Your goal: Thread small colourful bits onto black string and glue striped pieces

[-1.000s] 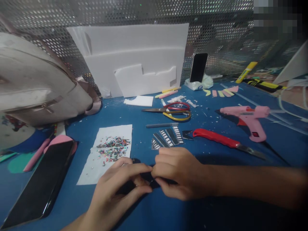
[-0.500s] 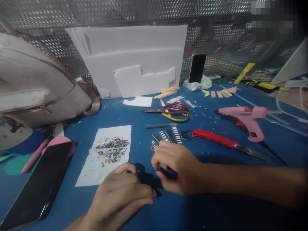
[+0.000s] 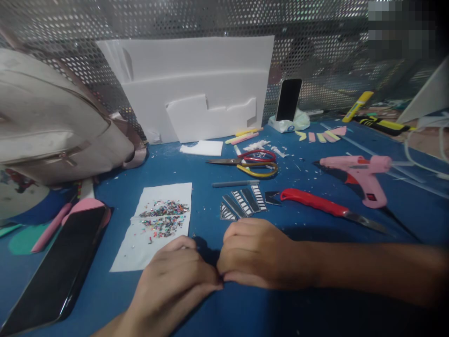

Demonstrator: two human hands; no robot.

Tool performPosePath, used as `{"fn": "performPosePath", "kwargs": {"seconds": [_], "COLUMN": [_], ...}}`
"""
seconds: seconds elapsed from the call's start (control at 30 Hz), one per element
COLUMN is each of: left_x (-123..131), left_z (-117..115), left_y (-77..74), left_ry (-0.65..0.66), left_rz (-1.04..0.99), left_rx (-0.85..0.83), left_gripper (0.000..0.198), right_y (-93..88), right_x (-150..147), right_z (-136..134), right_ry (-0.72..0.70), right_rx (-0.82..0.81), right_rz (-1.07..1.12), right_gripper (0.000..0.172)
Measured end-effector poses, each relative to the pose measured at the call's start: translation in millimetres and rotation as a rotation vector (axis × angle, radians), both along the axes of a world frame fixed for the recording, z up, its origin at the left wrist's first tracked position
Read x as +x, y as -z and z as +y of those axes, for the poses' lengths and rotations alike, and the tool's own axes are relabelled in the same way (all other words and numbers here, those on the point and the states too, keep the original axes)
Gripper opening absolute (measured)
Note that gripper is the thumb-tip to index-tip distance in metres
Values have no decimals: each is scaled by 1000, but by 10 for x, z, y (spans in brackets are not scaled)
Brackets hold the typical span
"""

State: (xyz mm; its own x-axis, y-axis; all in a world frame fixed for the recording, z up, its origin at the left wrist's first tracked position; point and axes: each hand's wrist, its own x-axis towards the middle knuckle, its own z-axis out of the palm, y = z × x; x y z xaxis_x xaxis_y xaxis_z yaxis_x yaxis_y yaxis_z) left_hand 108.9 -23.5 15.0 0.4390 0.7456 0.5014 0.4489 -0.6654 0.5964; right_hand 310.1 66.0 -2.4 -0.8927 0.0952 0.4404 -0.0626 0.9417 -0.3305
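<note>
My left hand (image 3: 173, 278) rests low on the blue table with its fingers curled in and pressed together. Its fingertips meet those of my right hand (image 3: 259, 252), which is closed as well. Whatever the two pinch between them is hidden by the fingers. Just beyond my right hand lies a fan of dark strips (image 3: 242, 202), some striped white. A white paper sheet (image 3: 128, 255) bearing a pile of small multicoloured bits (image 3: 164, 217) lies beyond my left hand, partly behind it.
Red-and-yellow-handled scissors (image 3: 257, 164), a grey stick (image 3: 235, 183), a red-handled cutter (image 3: 314, 202) and a pink glue gun (image 3: 365, 175) lie farther back. At left are a black phone (image 3: 58, 271) and a pale bag (image 3: 59, 121). White foam boards (image 3: 196, 61) stand behind.
My right hand has moved slightly left and down, and its fingers have closed up against my left hand's fingertips. The gap between the hands is gone.
</note>
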Motion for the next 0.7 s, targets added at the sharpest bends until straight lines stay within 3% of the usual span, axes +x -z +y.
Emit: {"fn": "performPosePath", "kwargs": {"seconds": [0.4, 0.5, 0.63, 0.7], "left_x": [-22, 60, 67, -70], "left_z": [-14, -43, -54, 19], "left_y": [105, 109, -20, -142], "left_ry": [82, 111, 148, 55], "left_rz": [46, 68, 192, 372], "left_rx": [-68, 17, 122, 133], "left_gripper": [13, 20, 16, 9], "right_y": [-10, 5, 21, 19], "right_x": [-6, -19, -28, -26], "right_z": [39, 44, 44, 42], "right_ry": [33, 56, 74, 74], "right_rx": [-35, -80, -95, -94], "right_rz": [18, 50, 74, 56], "right_gripper": [9, 7, 7, 8]}}
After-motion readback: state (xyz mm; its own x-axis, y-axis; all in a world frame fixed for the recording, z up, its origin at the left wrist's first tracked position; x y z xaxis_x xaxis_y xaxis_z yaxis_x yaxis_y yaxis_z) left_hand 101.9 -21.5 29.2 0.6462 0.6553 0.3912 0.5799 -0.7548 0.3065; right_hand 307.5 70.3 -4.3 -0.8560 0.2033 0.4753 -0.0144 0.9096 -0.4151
